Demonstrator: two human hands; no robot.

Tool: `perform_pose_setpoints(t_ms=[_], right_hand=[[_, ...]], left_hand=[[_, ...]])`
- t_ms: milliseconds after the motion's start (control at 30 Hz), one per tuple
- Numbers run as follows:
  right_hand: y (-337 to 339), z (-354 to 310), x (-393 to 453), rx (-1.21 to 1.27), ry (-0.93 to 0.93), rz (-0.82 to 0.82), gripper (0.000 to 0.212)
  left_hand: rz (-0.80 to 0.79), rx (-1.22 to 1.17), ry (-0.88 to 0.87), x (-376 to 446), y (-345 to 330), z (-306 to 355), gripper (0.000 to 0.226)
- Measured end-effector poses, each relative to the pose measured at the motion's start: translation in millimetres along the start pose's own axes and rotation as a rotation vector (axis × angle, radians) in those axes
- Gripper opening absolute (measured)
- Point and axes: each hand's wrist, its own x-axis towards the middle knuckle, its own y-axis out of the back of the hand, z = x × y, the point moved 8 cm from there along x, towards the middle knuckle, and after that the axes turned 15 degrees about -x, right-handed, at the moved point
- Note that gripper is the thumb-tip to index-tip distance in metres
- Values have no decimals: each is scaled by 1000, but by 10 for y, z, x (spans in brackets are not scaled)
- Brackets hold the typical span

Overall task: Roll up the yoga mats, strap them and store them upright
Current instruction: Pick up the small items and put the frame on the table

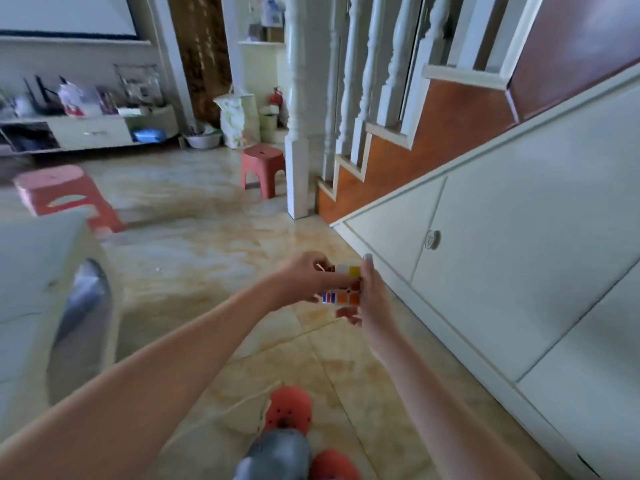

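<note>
Both hands, the left hand (pixel 308 277) and right hand (pixel 372 296), grip one puzzle cube (pixel 343 285) between them above the tiled floor (pixel 207 237). No yoga mat shows. Two red stools (pixel 263 164) stand behind; one basin (pixel 202 139) holds blurred contents.

Your view: bright, soft daylight, weak shadows. Sheen on floor tiles (pixel 194 244). Motion blur smears left edge, red stool (pixel 62 195). Wide-angle bend in stair cabinet (pixel 519 271) lines.
</note>
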Motion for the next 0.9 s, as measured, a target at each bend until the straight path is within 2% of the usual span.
perform_pose_setpoints(t_ms=[200, 300, 400, 467, 567, 633, 733, 800, 900], right_hand=[[-979, -862, -723, -35, 208, -164, 91], [-1519, -1132, -1076, -35, 254, -266, 87], [-2124, -1261, -1431, -55, 260, -419, 96], [-2492, -1356, -1731, -97, 266, -495, 88], [-3003, -1450, -2118, -185, 315, -585, 73], [-3364, -1385, -2281, -278, 328, -677, 77], [-3917, -1225, -2540, -464, 432, -871, 61], [-4266, -1105, -2700, -587, 483, -956, 60], [-4809, -902, -2954, -789, 575, -1040, 60]], left_hand=[[196, -138, 15, -1296, 990, 129, 33], [238, -182, 64, -1859, 1400, 46, 39], [360, -227, 62, -2452, 1816, -129, 42], [428, -302, 45, -2857, 2089, -302, 55], [440, -423, 56, -3407, 2391, -633, 74], [461, -581, 59, -3735, 2530, -931, 59], [562, -695, 52, -4170, 2780, -1453, 38], [615, -675, 98, -4415, 2937, -1857, 39], [720, -585, 179, -4744, 3161, -2427, 53]])
